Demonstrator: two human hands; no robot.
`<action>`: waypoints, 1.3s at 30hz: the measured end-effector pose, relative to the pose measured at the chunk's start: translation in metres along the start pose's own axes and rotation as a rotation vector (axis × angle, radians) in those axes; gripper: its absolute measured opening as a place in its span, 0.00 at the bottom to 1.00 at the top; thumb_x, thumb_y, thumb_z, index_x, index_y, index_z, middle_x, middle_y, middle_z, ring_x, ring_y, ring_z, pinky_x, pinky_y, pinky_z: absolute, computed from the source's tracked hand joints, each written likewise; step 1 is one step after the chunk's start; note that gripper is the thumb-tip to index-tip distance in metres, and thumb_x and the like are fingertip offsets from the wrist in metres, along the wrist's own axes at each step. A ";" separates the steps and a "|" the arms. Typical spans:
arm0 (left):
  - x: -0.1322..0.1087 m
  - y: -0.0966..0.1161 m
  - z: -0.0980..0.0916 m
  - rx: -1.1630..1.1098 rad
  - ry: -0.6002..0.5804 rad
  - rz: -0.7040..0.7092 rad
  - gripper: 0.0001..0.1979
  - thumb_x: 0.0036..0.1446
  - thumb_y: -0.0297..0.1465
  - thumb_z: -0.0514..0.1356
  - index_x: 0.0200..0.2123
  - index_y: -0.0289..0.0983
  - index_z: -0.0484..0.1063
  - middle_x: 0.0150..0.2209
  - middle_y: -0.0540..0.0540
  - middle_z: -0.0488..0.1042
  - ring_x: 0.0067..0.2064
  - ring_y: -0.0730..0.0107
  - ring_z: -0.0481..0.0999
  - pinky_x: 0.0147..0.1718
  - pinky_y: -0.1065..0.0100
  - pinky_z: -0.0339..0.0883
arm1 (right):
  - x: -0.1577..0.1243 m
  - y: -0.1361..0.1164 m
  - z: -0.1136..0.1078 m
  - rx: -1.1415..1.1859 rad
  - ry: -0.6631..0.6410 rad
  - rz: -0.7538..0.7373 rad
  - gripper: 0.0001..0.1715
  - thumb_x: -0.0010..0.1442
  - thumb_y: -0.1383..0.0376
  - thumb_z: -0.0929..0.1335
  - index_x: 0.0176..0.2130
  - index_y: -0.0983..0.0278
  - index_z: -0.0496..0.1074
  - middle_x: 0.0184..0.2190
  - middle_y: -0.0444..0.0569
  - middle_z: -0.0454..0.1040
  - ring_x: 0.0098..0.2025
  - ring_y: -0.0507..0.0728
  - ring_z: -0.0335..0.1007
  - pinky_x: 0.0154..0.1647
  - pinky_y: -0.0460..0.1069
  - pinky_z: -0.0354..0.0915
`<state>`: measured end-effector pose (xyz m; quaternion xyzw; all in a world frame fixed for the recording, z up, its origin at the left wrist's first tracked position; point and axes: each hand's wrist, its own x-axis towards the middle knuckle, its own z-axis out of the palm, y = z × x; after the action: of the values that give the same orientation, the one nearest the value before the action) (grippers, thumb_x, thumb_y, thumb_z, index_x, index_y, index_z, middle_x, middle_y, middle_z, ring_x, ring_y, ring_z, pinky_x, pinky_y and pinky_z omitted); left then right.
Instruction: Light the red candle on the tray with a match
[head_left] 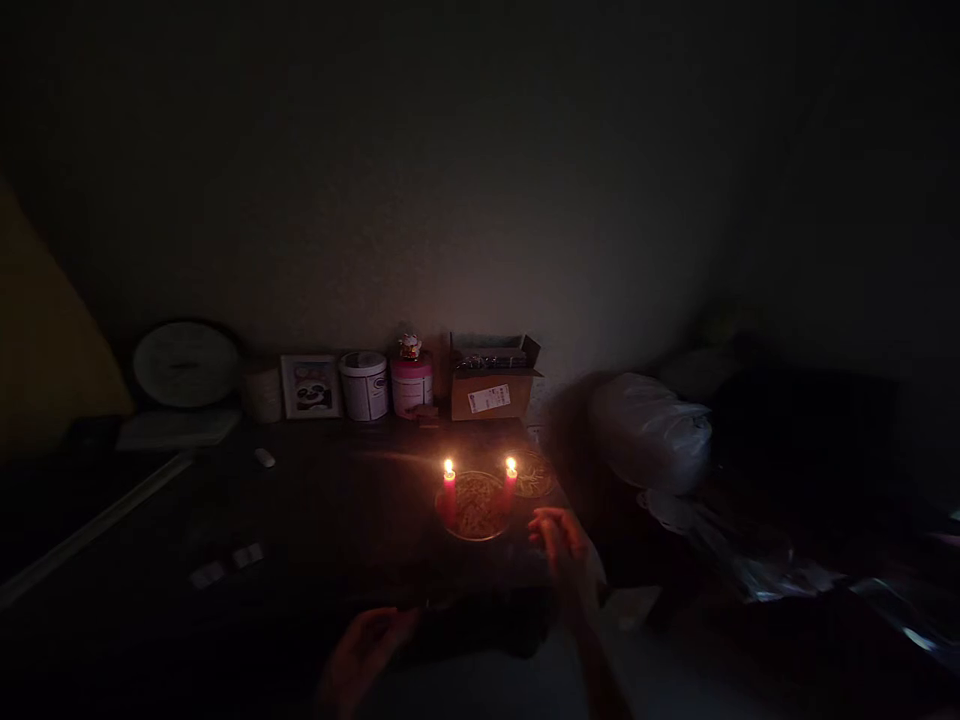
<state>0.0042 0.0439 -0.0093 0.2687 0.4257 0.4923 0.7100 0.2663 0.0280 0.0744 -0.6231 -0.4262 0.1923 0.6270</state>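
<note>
Two red candles (449,497) burn upright at the left and right edges of a round patterned plate (472,537). A second round patterned plate (536,478) lies behind the right candle. My right hand (561,540) is just to the right of the front plate, near the right candle but apart from it. Its fingers are curled together, and anything in them is hidden. Lower down, by the table's front edge, my left hand (366,645) has thumb and fingers pressed together. Whatever it pinches is too dark to make out.
Along the wall stand a round clock-like disc (185,364), a framed picture (311,386), two tubs (364,386) and an opened cardboard box (491,396). Small pale items (248,555) lie on the dark table (337,510). A plastic bag (652,430) sits to the right.
</note>
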 end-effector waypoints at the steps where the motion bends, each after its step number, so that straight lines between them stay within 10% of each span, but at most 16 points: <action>1: -0.003 0.000 0.002 0.011 0.010 -0.003 0.22 0.17 0.34 0.74 0.22 0.36 0.74 0.27 0.42 0.81 0.39 0.50 0.79 0.48 0.55 0.67 | -0.017 -0.004 0.007 -0.020 -0.102 -0.016 0.17 0.56 0.53 0.64 0.32 0.63 0.72 0.25 0.45 0.74 0.27 0.54 0.71 0.26 0.45 0.64; 11: -0.024 -0.008 0.025 0.211 0.029 0.119 0.21 0.23 0.42 0.73 0.24 0.38 0.75 0.28 0.44 0.81 0.34 0.54 0.78 0.35 0.61 0.71 | -0.098 0.032 0.063 -0.165 -0.555 -0.382 0.08 0.56 0.63 0.69 0.38 0.62 0.70 0.38 0.47 0.72 0.40 0.54 0.69 0.41 0.45 0.65; 33: -0.027 -0.016 0.021 0.255 0.039 0.256 0.20 0.31 0.42 0.71 0.28 0.38 0.75 0.27 0.44 0.79 0.32 0.57 0.77 0.30 0.64 0.70 | -0.103 0.036 0.068 -0.228 -0.652 -0.343 0.14 0.49 0.72 0.70 0.37 0.63 0.70 0.37 0.48 0.72 0.41 0.55 0.69 0.40 0.46 0.66; 39: -0.012 -0.010 0.007 0.233 -0.077 0.062 0.22 0.23 0.39 0.73 0.26 0.37 0.76 0.28 0.43 0.80 0.34 0.53 0.78 0.34 0.61 0.71 | -0.104 0.032 0.067 -0.198 -0.651 -0.340 0.13 0.49 0.73 0.69 0.37 0.62 0.70 0.38 0.48 0.71 0.41 0.55 0.69 0.41 0.46 0.66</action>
<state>0.0136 0.0288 -0.0096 0.3811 0.4439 0.4508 0.6741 0.1653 -0.0066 0.0042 -0.5072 -0.7168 0.2316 0.4186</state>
